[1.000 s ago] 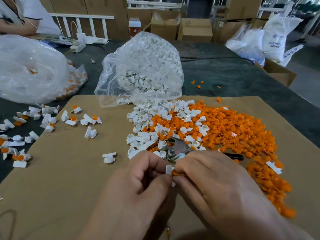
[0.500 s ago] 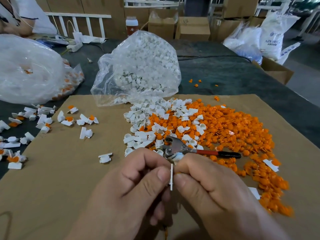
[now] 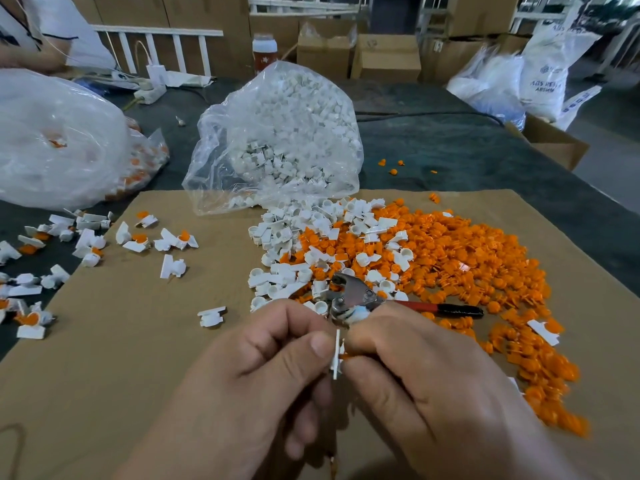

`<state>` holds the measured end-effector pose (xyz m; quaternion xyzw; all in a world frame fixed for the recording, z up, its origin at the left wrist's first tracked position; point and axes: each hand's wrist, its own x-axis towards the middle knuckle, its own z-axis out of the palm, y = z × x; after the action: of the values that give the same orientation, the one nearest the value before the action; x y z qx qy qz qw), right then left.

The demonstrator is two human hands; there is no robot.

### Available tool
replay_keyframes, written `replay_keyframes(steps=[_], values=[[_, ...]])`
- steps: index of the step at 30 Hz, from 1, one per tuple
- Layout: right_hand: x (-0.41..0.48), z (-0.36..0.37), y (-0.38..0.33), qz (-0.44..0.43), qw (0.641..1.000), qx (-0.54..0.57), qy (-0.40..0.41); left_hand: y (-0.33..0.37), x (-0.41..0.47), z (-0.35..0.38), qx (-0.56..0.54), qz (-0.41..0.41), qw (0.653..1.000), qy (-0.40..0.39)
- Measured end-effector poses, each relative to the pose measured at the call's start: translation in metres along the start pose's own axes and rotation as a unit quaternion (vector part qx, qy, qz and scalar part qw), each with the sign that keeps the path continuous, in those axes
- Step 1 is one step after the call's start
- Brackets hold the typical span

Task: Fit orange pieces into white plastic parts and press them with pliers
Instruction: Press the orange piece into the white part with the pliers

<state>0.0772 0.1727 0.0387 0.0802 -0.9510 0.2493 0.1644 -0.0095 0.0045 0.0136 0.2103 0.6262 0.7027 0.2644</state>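
My left hand (image 3: 249, 386) now pinches the white part (image 3: 336, 344) turned edge-on; my right hand (image 3: 426, 386) pinches the orange piece (image 3: 343, 356) into it, so pliers (image 3: 360, 299) come next.

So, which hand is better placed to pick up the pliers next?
Probably the right hand, once it releases the orange piece: the pliers lie just beyond it, handles pointing right. The left hand pinches the white part.

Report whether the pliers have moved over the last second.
No. The pliers lie at the same gap right of the lone white part on the cardboard, handle pointing right as before.
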Motion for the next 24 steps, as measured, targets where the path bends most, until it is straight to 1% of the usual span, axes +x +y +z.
replay_keyframes(steps=[1, 2, 3, 4, 5, 6, 7, 8, 9, 10, 11, 12, 13, 16, 18, 19, 22, 24], values=[[0.0, 0.001, 0.001, -0.015, 1.0, -0.001, 0.005, -0.002, 0.001, -0.001, -0.01, -0.003, 1.0, -0.011], [0.0, 0.002, 0.0, -0.007, 1.0, 0.005, 0.008, -0.006, 0.002, -0.002, -0.01, 0.008, 1.0, -0.015], [0.001, 0.003, -0.001, 0.028, 0.999, 0.033, 0.007, -0.009, 0.002, -0.002, 0.006, 0.03, 0.999, -0.013], [0.002, 0.002, -0.003, 0.08, 0.992, 0.093, -0.008, -0.015, 0.002, -0.003, 0.048, 0.071, 0.996, -0.004], [0.002, 0.002, -0.006, 0.134, 0.973, 0.187, -0.028, -0.022, 0.002, -0.003, 0.104, 0.122, 0.987, 0.01], [0.003, 0.002, -0.008, 0.187, 0.935, 0.298, -0.051, -0.027, 0.001, -0.003, 0.157, 0.174, 0.972, 0.02], [0.004, -0.001, -0.01, 0.229, 0.898, 0.368, -0.076, -0.031, 0.0, -0.004, 0.187, 0.208, 0.96, 0.025], [0.003, -0.003, -0.01, 0.238, 0.882, 0.396, -0.093, -0.033, -0.001, -0.004, 0.192, 0.216, 0.957, 0.032], [0.002, -0.003, -0.008, 0.217, 0.891, 0.385, -0.1, -0.032, -0.001, -0.003, 0.175, 0.196, 0.964, 0.037], [0.0, -0.003, -0.006, 0.183, 0.921, 0.332, -0.085, -0.029, -0.001, -0.003, 0.139, 0.16, 0.977, 0.034], [0.0, -0.002, -0.004, 0.141, 0.954, 0.259, -0.051, -0.026, -0.002, -0.003, 0.099, 0.126, 0.987, 0.023], [0.0, -0.001, -0.003, 0.107, 0.975, 0.197, -0.016, -0.025, -0.001, -0.004, 0.076, 0.104, 0.992, 0.013], [0.0, -0.001, -0.004, 0.08, 0.985, 0.151, 0.003, -0.022, -0.001, -0.003, 0.074, 0.094, 0.993, 0.008], [0.001, 0.003, -0.003, 0.068, 0.991, 0.107, 0.03, -0.011, -0.002, 0.001, 0.063, 0.092, 0.993, 0.028], [0.001, 0.005, -0.001, 0.069, 0.994, 0.083, 0.036, -0.002, 0.002, 0.002, -0.008, 0.077, 0.995, 0.07], [0.001, 0.005, -0.001, 0.068, 0.995, 0.067, 0.032, 0.003, 0.006, -0.001, -0.056, 0.072, 0.989, 0.112], [0.0, 0.005, -0.002, 0.058, 0.998, 0.01, 0.027, 0.014, 0.02, -0.029, -0.195, 0.072, 0.95, 0.233], [0.001, 0.006, -0.003, 0.042, 0.999, -0.025, 0.01, 0.018, 0.027, -0.052, -0.279, 0.066, 0.918, 0.276]])
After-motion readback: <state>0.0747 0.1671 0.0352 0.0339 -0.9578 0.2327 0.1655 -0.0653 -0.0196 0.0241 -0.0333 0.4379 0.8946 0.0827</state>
